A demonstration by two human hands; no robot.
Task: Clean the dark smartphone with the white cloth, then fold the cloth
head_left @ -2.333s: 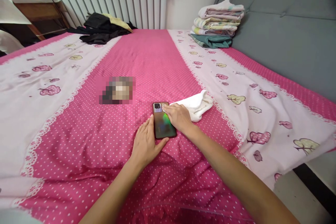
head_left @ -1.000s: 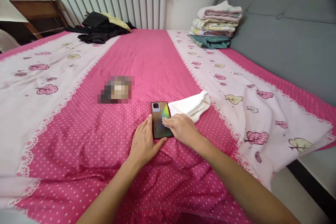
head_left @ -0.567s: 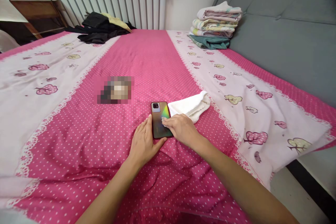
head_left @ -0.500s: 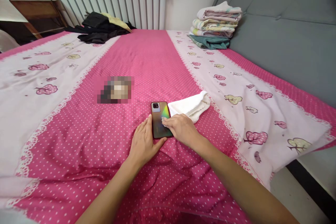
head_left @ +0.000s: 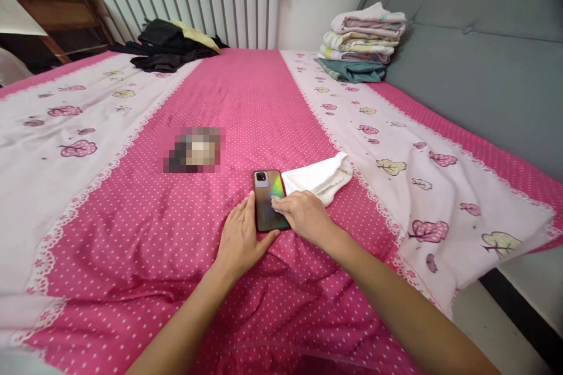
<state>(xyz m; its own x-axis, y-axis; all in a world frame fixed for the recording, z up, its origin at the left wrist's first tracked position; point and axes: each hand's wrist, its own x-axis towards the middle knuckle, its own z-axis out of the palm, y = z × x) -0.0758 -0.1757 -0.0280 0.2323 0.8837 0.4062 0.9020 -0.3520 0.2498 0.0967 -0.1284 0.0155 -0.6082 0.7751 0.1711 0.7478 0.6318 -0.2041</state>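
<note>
1. The phone (head_left: pixel 264 205) lies back-up on the pink bedspread (head_left: pixel 248 88), its camera corner at the far left.
2. The left hand (head_left: pixel 240 237) is flat along the phone's left edge, fingers straight and close together, thumb spread past the near end; it braces the phone without gripping it.
3. The right hand (head_left: pixel 308 217) comes over the phone's right edge, its fingers pinched closed on a small pale wad (head_left: pixel 274 201) set against the phone's back. What the wad is made of is too small to tell.
4. Just right of the phone lies a crumpled white cloth (head_left: pixel 321 176); whether the two touch is unclear. Beyond the phone and to the left sits a blurred-out object (head_left: pixel 193 151).
5. The step in hand looks like rubbing the phone's back. A further stroke would call for light pressure, with the left hand holding firm so the phone cannot slide.
</note>
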